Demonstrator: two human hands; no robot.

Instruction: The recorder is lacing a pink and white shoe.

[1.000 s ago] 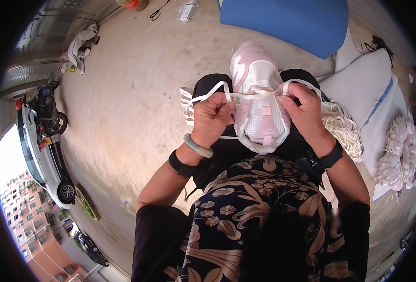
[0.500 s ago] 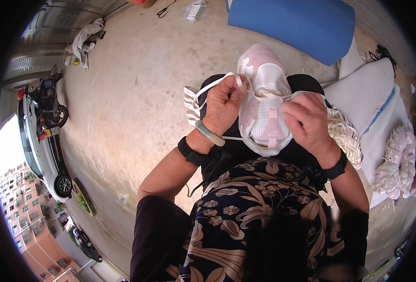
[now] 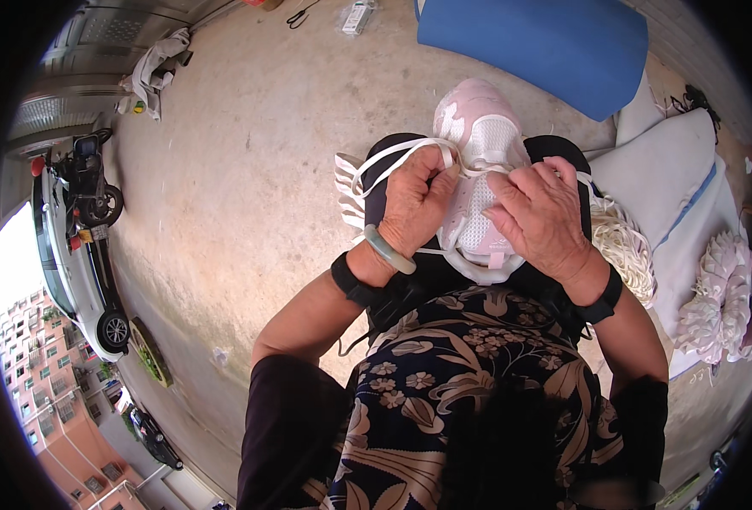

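Observation:
A pink and white shoe upper (image 3: 480,110) lies across my lap, its toe end pointing away from me. White shoelace (image 3: 390,159) loops out to the left from my left hand (image 3: 418,197), whose thumb and forefinger pinch it beside the upper's left edge. My right hand (image 3: 544,217) lies over the right side of the upper with bent fingers, thumb and forefinger close to the lace crossing the middle. Whether a lace strand sits in those right fingertips is hidden. More white lace strands hang at my left knee (image 3: 348,183).
A bundle of cream laces (image 3: 622,242) lies to my right, near a white sheet (image 3: 669,170) and a stack of pink and white shoe uppers (image 3: 716,293). Ahead is a blue mat (image 3: 533,51). Scissors (image 3: 299,17) lie on the concrete floor; a motorcycle (image 3: 96,183) and white car (image 3: 79,263) stand left.
My right hand has moved left and inward over the upper, covering part of its tongue area. My left hand has shifted slightly right, still pinching the lace.

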